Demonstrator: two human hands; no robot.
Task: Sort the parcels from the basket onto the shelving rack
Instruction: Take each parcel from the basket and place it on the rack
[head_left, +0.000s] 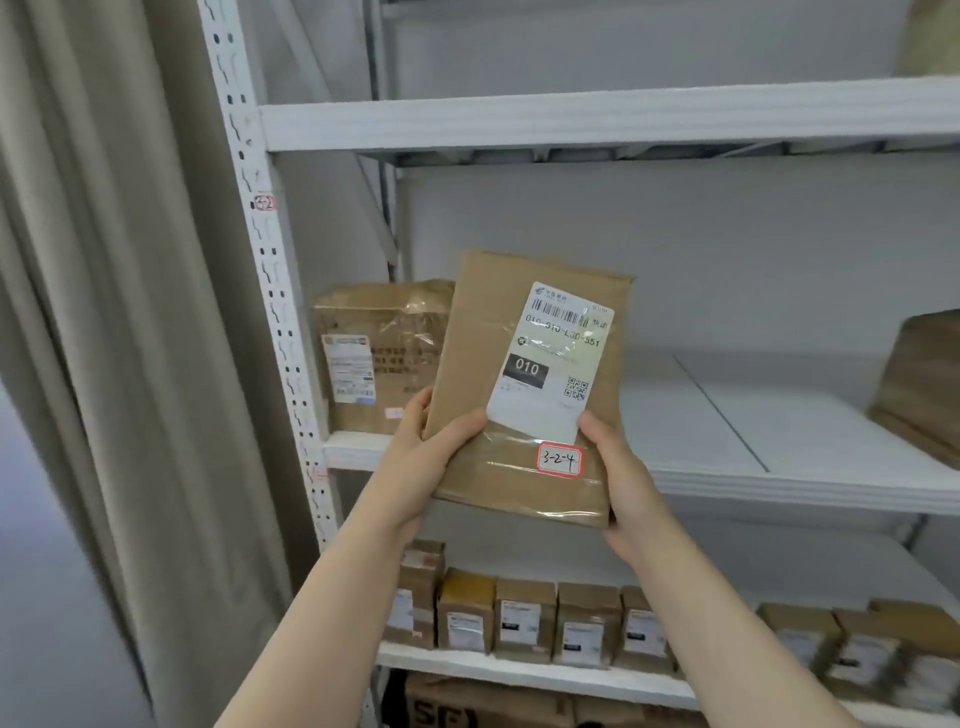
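A flat brown parcel (483, 364) is held upright in front of the white shelving rack (597, 122). It carries a white shipping label and a red-bordered tag reading 3-2-4. My left hand (423, 457) grips its lower left edge, thumb on the front. My right hand (621, 478) holds its lower right corner. Behind it, a taped brown parcel (379, 353) stands at the left end of the middle shelf (779, 467). The basket is out of view.
The rack's left upright (270, 270) bears a tag reading 3-2. Another brown parcel (919, 384) leans at the middle shelf's right end. Several small boxes (524, 623) line the lower shelf. A beige curtain (104, 312) hangs to the left.
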